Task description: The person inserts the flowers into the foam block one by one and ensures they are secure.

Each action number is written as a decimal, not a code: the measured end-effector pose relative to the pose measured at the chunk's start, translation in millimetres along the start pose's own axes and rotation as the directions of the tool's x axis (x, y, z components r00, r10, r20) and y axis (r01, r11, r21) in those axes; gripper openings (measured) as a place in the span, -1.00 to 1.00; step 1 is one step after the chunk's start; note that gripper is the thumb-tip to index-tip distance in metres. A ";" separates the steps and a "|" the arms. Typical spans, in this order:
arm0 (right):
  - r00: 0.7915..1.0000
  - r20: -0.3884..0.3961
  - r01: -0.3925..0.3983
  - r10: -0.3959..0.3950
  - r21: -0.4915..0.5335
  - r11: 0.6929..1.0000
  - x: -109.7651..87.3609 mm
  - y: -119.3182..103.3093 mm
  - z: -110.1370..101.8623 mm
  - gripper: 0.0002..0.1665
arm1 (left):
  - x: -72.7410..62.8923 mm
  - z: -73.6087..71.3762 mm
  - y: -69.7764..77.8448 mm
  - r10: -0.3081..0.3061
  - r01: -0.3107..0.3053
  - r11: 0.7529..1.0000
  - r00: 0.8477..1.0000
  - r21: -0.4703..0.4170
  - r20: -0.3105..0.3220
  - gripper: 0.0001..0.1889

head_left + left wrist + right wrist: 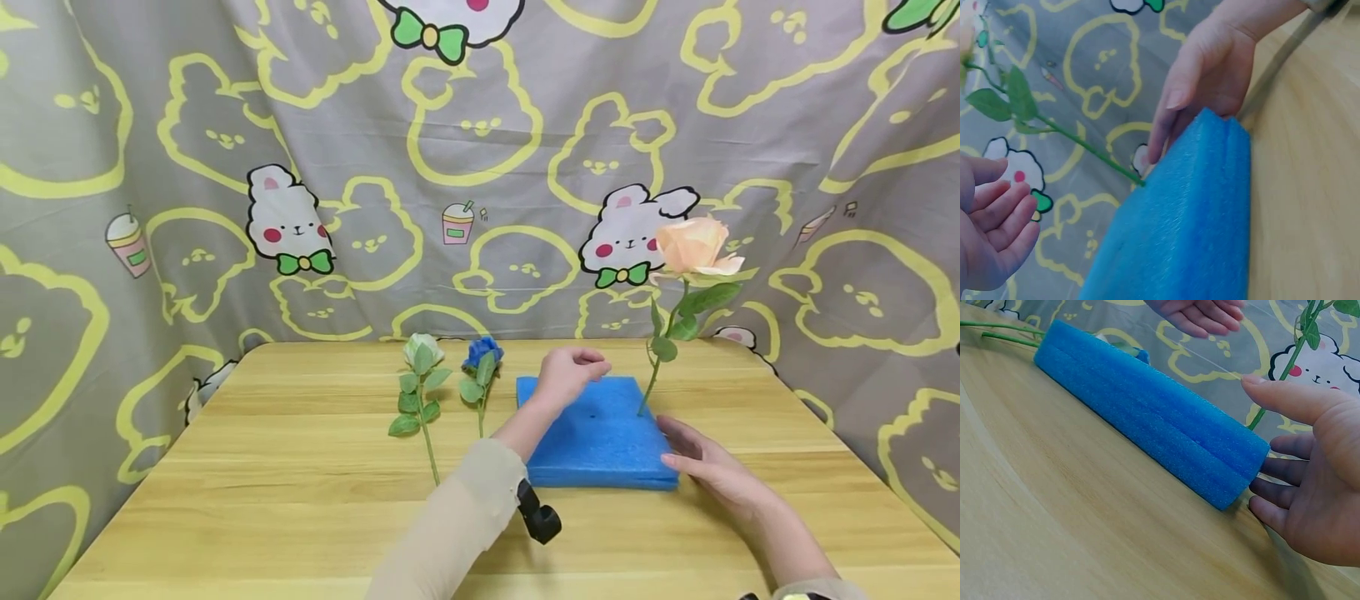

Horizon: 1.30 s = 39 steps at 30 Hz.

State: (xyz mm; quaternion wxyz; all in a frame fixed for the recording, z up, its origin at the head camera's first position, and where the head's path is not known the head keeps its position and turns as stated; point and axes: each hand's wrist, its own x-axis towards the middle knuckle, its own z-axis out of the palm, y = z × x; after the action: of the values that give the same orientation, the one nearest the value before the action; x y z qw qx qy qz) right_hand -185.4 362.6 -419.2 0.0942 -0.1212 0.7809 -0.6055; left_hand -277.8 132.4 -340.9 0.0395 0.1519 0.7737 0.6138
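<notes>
A blue foam block [592, 454] made of stacked layers lies flat on the table. An artificial peach rose [692, 246] stands in its right part, the green stem [1094, 150] leaning slightly and sunk into the foam. Above the block's back half hovers my left hand [568, 375], fingers loosely bent, holding nothing. My right hand [708, 467] is at the block's right edge; in the right wrist view its fingers [1285, 469] are spread along the end face, the thumb raised apart. A small dark hole [592, 416] shows in the foam's top.
Left of the block, a white-green rose [423, 350] and a blue rose [482, 354] lie on the wooden table [300, 500], stems toward me. Behind the table hangs a grey cartoon-patterned curtain [360, 133]. A black strap piece [538, 515] hangs from my left sleeve.
</notes>
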 end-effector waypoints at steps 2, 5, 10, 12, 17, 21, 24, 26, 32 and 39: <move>1.000 0.001 -0.001 0.001 -0.008 1.000 0.4 0.2 0.5 -0.18 | -2.4 -8.3 0.5 0.003 -0.003 1.000 1.000 -0.013 -0.017 -0.83; 1.000 -0.001 -0.003 0.003 -0.015 1.000 0.5 -0.3 1.0 -0.19 | -6.6 -21.6 2.1 0.005 -0.005 1.000 0.999 -0.010 -0.040 -0.81; 1.000 -0.009 -0.017 0.017 -0.011 1.000 -0.3 -2.2 0.2 -0.18 | -13.3 -45.3 2.7 -0.003 0.002 1.000 0.998 -0.027 -0.060 -0.78; 1.000 -0.006 -0.017 0.017 -0.011 1.000 -0.5 -2.2 -0.6 -0.17 | -15.7 -54.9 0.4 -0.003 0.000 0.999 0.998 -0.041 -0.070 -0.76; 1.000 -0.002 -0.019 0.018 -0.025 1.000 -0.1 -1.3 -2.2 -0.18 | -24.3 -78.8 -9.5 -0.025 0.019 0.997 0.996 -0.073 -0.089 -0.75; 1.000 0.002 -0.026 0.026 -0.024 0.999 0.3 -1.0 -1.6 -0.17 | -32.1 -97.2 -16.8 -0.044 0.037 0.997 0.994 -0.074 -0.099 -0.75; 0.999 0.001 -0.036 0.036 -0.023 0.999 0.6 -2.0 -1.0 -0.17 | -37.3 -111.1 -19.9 -0.061 0.050 0.994 0.992 -0.097 -0.110 -0.73; 1.000 0.003 -0.030 0.030 -0.020 0.999 0.4 -1.9 -1.0 -0.18 | -41.0 -120.1 -21.9 -0.070 0.056 0.992 0.990 -0.116 -0.121 -0.71; 0.999 0.007 -0.039 0.039 -0.017 0.999 -0.1 -2.0 -0.7 -0.17 | -55.3 -145.9 -30.4 -0.080 0.064 0.993 0.983 -0.100 -0.162 -0.66; 0.999 0.006 -0.033 0.033 -0.004 0.999 1.0 -1.9 0.2 -0.16 | -72.7 -172.2 -42.4 -0.121 0.117 0.993 0.974 -0.029 -0.191 -0.60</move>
State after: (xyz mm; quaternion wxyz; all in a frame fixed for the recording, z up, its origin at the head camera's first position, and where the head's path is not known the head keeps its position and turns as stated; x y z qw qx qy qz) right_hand -186.2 361.7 -417.4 0.1064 -0.1103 0.7836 -0.6021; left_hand -259.2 -58.2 -348.9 0.0027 0.0451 0.7761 0.6290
